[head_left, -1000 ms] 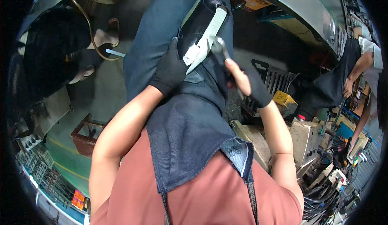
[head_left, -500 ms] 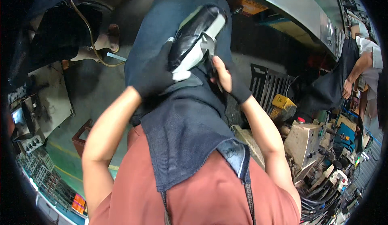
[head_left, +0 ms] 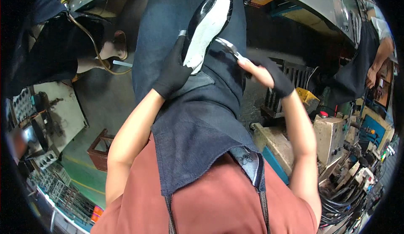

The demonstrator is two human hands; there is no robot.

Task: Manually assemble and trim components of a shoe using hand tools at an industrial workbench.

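Observation:
A black shoe upper with a white sole side [head_left: 212,21] rests over my thighs, its white face turned up toward me. My left hand [head_left: 173,71], in a black glove with bare fingertips, is closed around the narrow near end of the shoe. In my right hand [head_left: 266,73], gloved the same way, are metal pincers [head_left: 229,47]. Their jaws reach the right edge of the shoe about halfway along; whether they grip that edge I cannot tell. A dark apron [head_left: 193,145] covers my lap beneath the shoe.
A metal bench edge [head_left: 303,0] curves across the far side. At right stand a yellow block [head_left: 307,99], a control box with a red button [head_left: 330,137] and cables. A brown stool-like frame [head_left: 101,150] is at left. Other people sit at both sides.
The shoe has rolled so its white sole side faces up. My right hand and the pincers have moved right, from over the shoe to its right edge.

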